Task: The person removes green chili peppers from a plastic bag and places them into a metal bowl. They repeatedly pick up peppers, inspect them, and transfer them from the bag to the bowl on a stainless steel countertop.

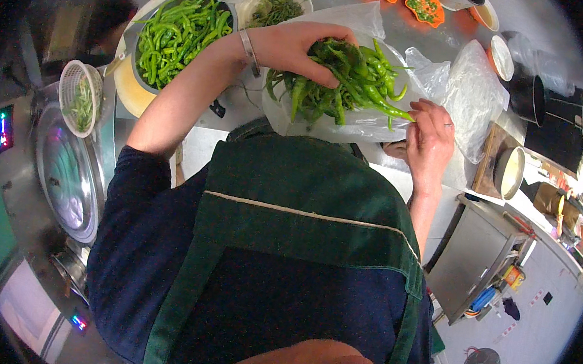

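My left hand [306, 48], with a bracelet at its wrist, is closed around a bunch of long green peppers [352, 79]. More green peppers [307, 97] lie beneath it on an opened clear plastic bag [295, 124]. At the right side of the bag, my right hand [432, 133], which wears a ring, pinches the end of one long green pepper [395, 110] between thumb and fingers. A grey basin [233, 20] heaped with green peppers [179, 42] stands left of the bag. Behind my left hand a white tub [246, 1] holds darker green trimmings [278, 9].
A round yellowish board [128, 92] lies under the basin. At far left are a white strainer basket [65, 85] and a large metal lid [63, 176]. Orange dishes [437, 17], a crumpled plastic bag [472, 93], a dark pot [528, 99] and a wooden board [488, 155] occupy the right.
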Tool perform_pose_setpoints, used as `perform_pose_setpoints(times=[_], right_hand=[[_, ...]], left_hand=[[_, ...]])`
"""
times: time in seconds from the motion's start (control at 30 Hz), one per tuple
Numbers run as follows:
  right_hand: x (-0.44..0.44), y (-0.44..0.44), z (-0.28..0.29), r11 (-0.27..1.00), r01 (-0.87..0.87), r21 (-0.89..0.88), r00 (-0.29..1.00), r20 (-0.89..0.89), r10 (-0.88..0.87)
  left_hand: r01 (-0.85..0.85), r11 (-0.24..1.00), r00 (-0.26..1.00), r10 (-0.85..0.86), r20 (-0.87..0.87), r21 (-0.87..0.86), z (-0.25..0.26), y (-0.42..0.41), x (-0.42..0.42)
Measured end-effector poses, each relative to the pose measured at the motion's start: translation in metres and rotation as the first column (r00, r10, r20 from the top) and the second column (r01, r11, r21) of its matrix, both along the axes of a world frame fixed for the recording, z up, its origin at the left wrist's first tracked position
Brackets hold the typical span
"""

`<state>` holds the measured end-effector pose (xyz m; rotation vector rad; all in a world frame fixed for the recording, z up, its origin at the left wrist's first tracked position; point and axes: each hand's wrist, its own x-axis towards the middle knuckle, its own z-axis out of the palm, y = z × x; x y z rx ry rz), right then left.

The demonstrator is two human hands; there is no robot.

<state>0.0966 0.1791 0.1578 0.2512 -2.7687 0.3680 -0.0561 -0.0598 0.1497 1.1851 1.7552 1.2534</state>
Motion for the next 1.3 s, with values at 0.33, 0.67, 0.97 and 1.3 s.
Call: perform_pose_setpoints(times=[0.33,0.67,0.97,1.3], right_hand=[[0.004,0.0,-0.014,0.999,0.005,-0.041,0.998,0.07,-0.002],[0.008,-0.001,-0.019,0.995,-0.052,-0.083,0.997,0.045,0.056],[0.014,-0.014,-0.025,0.99,-0.098,-0.102,0.993,0.057,0.104],[0.035,0.027,-0.084,0.978,0.194,-0.073,0.945,0.282,-0.166]], left_hand=[[-0.044,0.984,0.993,0.024,0.115,0.172,0.012,0.011,-0.012],[-0.157,0.978,0.965,0.122,0.232,0.139,0.032,0.019,-0.025],[-0.267,0.917,0.909,0.138,0.393,0.297,0.061,0.028,-0.031],[-0.379,0.874,0.912,0.296,0.284,0.303,0.086,0.005,-0.048]])
